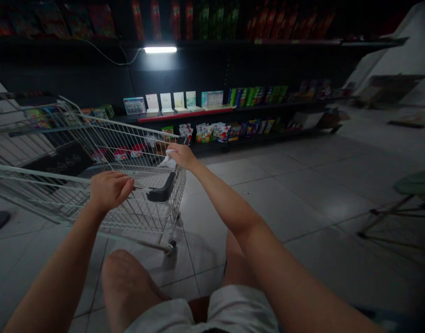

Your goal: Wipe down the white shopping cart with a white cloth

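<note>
Firmly, left hand grips the shopping cart handle, right hand clutches white tissue.

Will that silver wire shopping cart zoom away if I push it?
Probably yes: the silver wire shopping cart stands on a small caster wheel over smooth grey floor tiles, so it should roll easily. Its thin wire sides suggest it's fairly light for its size.

Black store shelves under a glowing strip light, above grey floor tiles
</note>
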Tool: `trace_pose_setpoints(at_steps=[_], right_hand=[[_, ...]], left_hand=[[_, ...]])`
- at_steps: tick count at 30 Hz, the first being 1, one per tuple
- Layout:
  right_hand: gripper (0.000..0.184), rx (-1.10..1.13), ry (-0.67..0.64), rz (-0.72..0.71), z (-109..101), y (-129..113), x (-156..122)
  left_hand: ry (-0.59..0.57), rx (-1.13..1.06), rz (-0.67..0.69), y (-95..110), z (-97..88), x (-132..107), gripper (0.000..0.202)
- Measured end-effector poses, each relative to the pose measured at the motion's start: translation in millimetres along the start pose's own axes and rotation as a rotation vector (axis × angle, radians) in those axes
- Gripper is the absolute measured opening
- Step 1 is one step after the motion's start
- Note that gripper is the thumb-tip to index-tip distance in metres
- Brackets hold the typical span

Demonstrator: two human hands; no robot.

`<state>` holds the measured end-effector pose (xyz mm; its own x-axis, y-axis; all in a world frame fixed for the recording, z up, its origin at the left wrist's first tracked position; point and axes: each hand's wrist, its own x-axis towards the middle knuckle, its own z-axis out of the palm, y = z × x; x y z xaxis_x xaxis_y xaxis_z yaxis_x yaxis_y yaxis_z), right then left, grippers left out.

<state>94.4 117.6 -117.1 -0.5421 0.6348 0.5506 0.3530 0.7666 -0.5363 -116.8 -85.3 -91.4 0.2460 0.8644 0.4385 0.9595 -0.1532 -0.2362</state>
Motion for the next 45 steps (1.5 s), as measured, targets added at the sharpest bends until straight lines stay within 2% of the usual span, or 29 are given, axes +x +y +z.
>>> trace_pose_setpoints(at_steps=[3,5,7,8,10,12,14,15,17,19,21,22,24,26,27,29,32,34,36,38,40,41,43,45], right_hand=[[0.023,0.041,0.057,-0.015,7.5,-8.8,-8.0],[0.023,0.08,0.197,-0.034,20.5,-15.3,-24.3],[0.025,0.118,0.402,-0.028,45.5,-24.7,-51.9],[0.026,0.134,0.499,-0.007,62.6,-30.2,-69.1],[0.027,0.138,0.603,0.046,101.8,-40.2,-105.7],[0.026,0.102,0.549,0.039,137.7,-43.3,-136.6],[0.025,0.05,0.375,-0.095,158.2,-33.8,-151.8],[0.023,0.029,0.287,-0.182,160.5,-23.9,-151.9],[0.019,-0.002,0.179,-0.301,150.5,4.5,-138.8],[0.017,-0.031,0.16,-0.294,128.6,38.5,-114.6],[0.017,-0.045,0.205,-0.2,105.6,70.3,-88.5],[0.018,-0.041,0.264,-0.124,96.6,82.8,-76.9],[0.025,0.018,0.479,0.094,86.6,96.6,-58.8],[0.031,0.133,0.715,0.284,88.6,92.3,-49.7],[0.032,0.182,0.79,0.309,93.6,83.9,-49.0],[0.032,0.195,0.825,0.222,108.6,61.5,-55.4],[0.029,0.032,0.688,-0.081,129.0,44.1,-77.7],[0.023,-0.071,0.571,-0.264,132.8,59.5,-91.9],[0.017,-0.119,0.495,-0.325,128.5,92.1,-97.8],[0.018,-0.102,0.502,-0.228,120.9,126.7,-93.2],[0.021,-0.023,0.604,0.0,116.1,147.6,-81.5],[0.023,0.028,0.678,0.15,116.9,149.9,-75.5],[0.028,0.11,0.807,0.424,127.6,136.5,-69.3],[0.03,0.153,0.866,0.523,151.9,102.5,-77.4]], left_hand=[[-0.084,-0.025,-0.052,-11.2,-8.4,2.3,0.055],[-0.184,-0.075,-0.171,-12.3,-18.3,7.4,0.059],[-0.314,-0.19,-0.255,-4.1,-28.0,17.4,0.063],[-0.38,-0.271,-0.242,3.2,-31.3,23.7,0.063],[-0.483,-0.411,-0.119,20.4,-33.6,36.1,0.062],[-0.534,-0.426,-0.004,34.3,-30.5,44.4,0.057],[-0.557,-0.403,0.048,39.1,-25.2,46.4,0.051],[-0.562,-0.396,0.05,38.0,-22.9,45.5,0.049],[-0.569,-0.393,0.032,31.8,-20.6,42.4,0.046],[-0.573,-0.385,0.005,24.7,-20.8,41.2,0.044],[-0.586,-0.402,-0.004,20.2,-21.5,43.6,0.043],[-0.591,-0.42,-0.004,19.0,-21.5,45.8,0.043],[-0.595,-0.456,-0.002,17.7,-20.4,50.7,0.042],[-0.605,-0.488,-0.002,16.2,-18.1,54.3,0.043],[-0.612,-0.505,-0.001,15.0,-16.8,55.0,0.043],[-0.631,-0.539,0.004,11.5,-14.6,54.3,0.044],[-0.651,-0.562,0.005,5.1,-13.3,49.3,0.045],[-0.669,-0.572,-0.005,1.3,-13.5,45.9,0.044],[-0.687,-0.584,-0.016,-0.9,-13.8,44.8,0.044],[-0.686,-0.59,-0.025,-1.1,-13.2,47.0,0.045],[-0.67,-0.585,-0.029,0.8,-11.4,52.3,0.045],[-0.662,-0.583,-0.028,2.5,-10.2,55.6,0.045],[-0.652,-0.575,-0.026,6.4,-7.7,62.5,0.044],[-0.641,-0.563,-0.023,9.8,-5.6,68.0,0.044]])
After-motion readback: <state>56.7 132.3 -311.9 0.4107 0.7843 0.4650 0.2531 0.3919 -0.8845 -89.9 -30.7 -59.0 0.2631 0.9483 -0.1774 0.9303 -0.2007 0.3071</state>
